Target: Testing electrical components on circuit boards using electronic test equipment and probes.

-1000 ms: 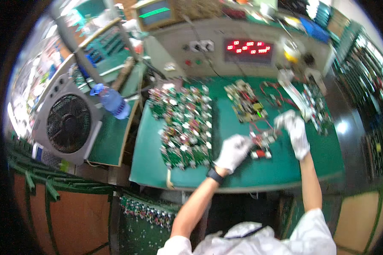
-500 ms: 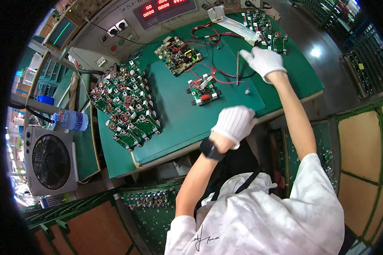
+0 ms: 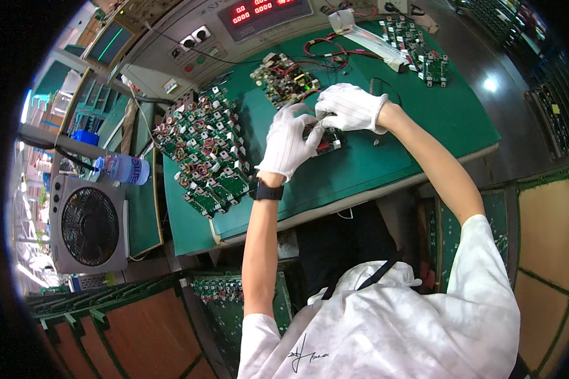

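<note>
Both gloved hands meet over a small circuit board (image 3: 325,140) lying flat on the green worktop (image 3: 423,145), near its middle. The left hand (image 3: 289,142) reaches up from the near edge, fingers spread and curled down onto the board's left end. The right hand (image 3: 351,107) comes in from the right, forearm slanting, fingers pinched on a thin tool (too small to identify). The board's long axis runs left to right. More boards (image 3: 202,151) lie in rows at the left.

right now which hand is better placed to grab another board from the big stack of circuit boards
Left. The left hand lies right beside the stack of circuit boards on its side of the green mat. The right hand is farther off, over the small board.
</note>
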The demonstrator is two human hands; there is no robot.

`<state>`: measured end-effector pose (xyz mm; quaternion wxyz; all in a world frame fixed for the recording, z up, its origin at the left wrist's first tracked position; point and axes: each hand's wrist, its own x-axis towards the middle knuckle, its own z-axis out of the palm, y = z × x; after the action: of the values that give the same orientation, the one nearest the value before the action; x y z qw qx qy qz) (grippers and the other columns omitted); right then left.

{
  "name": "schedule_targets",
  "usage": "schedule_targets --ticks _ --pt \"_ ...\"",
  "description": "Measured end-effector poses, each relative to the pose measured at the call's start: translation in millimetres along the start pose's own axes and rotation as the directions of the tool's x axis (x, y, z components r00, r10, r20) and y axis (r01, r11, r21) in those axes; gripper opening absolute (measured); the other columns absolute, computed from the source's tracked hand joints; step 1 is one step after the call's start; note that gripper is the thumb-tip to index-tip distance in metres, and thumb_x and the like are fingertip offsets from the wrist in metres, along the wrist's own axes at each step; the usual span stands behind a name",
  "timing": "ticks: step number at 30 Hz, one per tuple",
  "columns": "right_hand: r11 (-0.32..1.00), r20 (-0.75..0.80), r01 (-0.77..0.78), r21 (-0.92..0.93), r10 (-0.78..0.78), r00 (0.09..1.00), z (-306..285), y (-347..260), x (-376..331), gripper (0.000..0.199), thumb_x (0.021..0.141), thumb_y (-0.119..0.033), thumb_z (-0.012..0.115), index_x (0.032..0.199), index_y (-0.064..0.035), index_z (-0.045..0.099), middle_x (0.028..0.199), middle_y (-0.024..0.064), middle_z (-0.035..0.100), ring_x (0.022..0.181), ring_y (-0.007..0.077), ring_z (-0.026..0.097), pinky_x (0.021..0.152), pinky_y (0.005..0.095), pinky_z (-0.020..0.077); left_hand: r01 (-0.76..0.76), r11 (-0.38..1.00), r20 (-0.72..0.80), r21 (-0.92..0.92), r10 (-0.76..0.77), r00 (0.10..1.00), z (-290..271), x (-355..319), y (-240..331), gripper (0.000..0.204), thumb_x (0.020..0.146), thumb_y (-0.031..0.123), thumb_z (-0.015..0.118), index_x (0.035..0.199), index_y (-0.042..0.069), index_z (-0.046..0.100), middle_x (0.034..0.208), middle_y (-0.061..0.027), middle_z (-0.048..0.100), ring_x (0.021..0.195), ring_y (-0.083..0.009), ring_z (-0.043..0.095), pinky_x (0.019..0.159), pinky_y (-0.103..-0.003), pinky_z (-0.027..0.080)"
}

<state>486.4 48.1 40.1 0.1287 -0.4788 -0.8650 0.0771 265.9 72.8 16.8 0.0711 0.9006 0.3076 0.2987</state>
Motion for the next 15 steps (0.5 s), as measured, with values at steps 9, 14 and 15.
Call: schedule_targets --ticks 9,14,15 --pt "0.988 -0.098 -0.153 -0.008 0.152 0.983 -20 51 -53 0.021 0.091 -0.028 0.066 0.099 -0.0095 0.072 0.109 0.0125 0.07 0.111 0.0329 0.064 0.1 0.043 0.0493 0.094 0.964 0.08 -0.25 -0.077 0.994 -4 -14 -1 0.032 0.089 0.03 0.072 0.113 0.009 0.073 0.139 -0.0208 0.06 0.131 -0.0401 0.054 0.11 -0.046 0.044" --pt "0.968 -0.428 -0.117 -0.22 0.012 0.904 -13 12 -65 0.028 0.098 -0.035 0.063 0.112 -0.0139 0.074 0.116 0.0095 0.07 0.12 0.028 0.063 0.108 0.0451 0.0439 0.275 0.894 -0.147 -0.354 -0.344 0.927 -9 -51 9 0.058 0.095 0.03 0.071 0.143 0.001 0.053 0.141 -0.0225 0.057 0.131 -0.0395 0.055 0.111 -0.046 0.044" --pt "0.972 -0.509 -0.146 -0.184 0.033 0.86 -15 -5 -63 0.026 0.097 -0.036 0.063 0.107 -0.0144 0.075 0.111 0.0085 0.071 0.115 0.0276 0.065 0.104 0.0441 0.0465 0.279 0.913 -0.188 -0.297 -0.342 0.921 -4 -65 5 0.055 0.096 0.023 0.069 0.144 0.002 0.051 0.138 -0.0221 0.058 0.128 -0.0394 0.056 0.109 -0.047 0.045"
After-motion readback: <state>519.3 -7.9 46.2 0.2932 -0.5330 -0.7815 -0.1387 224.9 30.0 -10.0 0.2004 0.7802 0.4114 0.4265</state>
